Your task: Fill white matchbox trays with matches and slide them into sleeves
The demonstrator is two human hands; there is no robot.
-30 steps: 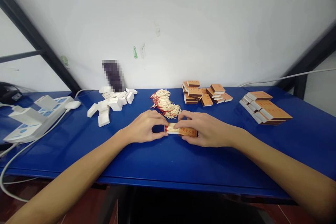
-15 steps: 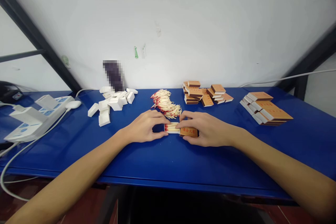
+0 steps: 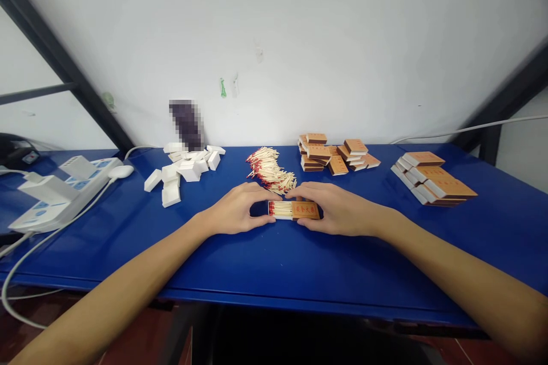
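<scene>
Both hands meet at the middle of the blue table (image 3: 274, 262) around one matchbox. My left hand (image 3: 235, 210) pinches the white inner tray (image 3: 280, 210), which is filled with red-tipped matches and sticks out to the left. My right hand (image 3: 338, 210) grips the orange sleeve (image 3: 306, 210), which lies flat and covers the tray's right part. A loose heap of matches (image 3: 269, 168) lies just behind the hands.
Several white inner trays (image 3: 182, 168) lie at the back left. Orange matchbox sleeves (image 3: 329, 154) are heaped at the back centre, with stacked matchboxes (image 3: 432, 182) to the right. A white power strip (image 3: 55, 188) with cables sits at the far left.
The orange sleeve has slid left over the tray, so less of the matches shows. The sleeve now lies flatter on the table. Both hands stayed in place.
</scene>
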